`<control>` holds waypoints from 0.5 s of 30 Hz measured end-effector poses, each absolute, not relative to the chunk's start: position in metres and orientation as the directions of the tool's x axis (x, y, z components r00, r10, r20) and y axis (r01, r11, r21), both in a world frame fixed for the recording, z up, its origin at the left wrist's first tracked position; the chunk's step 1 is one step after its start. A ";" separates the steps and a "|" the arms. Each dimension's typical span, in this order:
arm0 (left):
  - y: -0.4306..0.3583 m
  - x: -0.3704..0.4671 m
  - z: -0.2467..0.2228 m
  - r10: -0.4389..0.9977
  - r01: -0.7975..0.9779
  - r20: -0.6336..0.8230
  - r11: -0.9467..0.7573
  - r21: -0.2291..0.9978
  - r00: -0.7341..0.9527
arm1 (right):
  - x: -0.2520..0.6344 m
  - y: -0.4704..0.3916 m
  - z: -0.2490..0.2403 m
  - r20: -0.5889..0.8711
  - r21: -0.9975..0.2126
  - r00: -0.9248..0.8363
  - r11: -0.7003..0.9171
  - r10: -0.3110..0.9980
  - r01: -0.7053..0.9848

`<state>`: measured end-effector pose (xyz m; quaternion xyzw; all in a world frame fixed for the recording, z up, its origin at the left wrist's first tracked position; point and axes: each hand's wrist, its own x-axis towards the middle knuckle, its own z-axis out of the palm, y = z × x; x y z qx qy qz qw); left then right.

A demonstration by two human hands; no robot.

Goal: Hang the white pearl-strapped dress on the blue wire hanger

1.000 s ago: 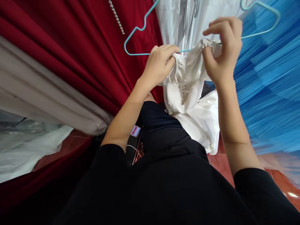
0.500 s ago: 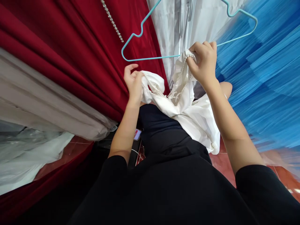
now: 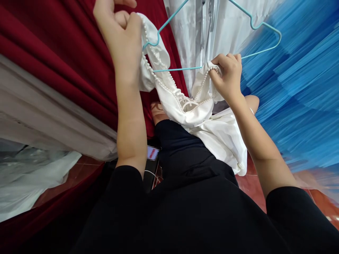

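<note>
dark red draped fabric (image 3: 66,53) hangs at far left. left hand (image 3: 120,21), raised high, pinches one pearl-edged strap of the white satin garment (image 3: 212,130) against the left shoulder of the thin turquoise wire hanger (image 3: 180,68). the garment sags between both hands, beneath the hanger's bar. right hand (image 3: 227,79) is clenched on the other pearl strap at the bar. pleated blue fabric (image 3: 304,88) hangs at right.
</note>
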<state>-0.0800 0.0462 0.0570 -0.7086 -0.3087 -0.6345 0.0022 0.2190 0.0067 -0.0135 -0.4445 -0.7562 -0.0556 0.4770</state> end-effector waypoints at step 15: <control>0.002 0.012 0.007 0.169 0.540 0.948 -0.842 -0.004 0.271 | 0.216 0.003 -0.014 0.813 -0.310 -0.128 0.608 0.568 0.731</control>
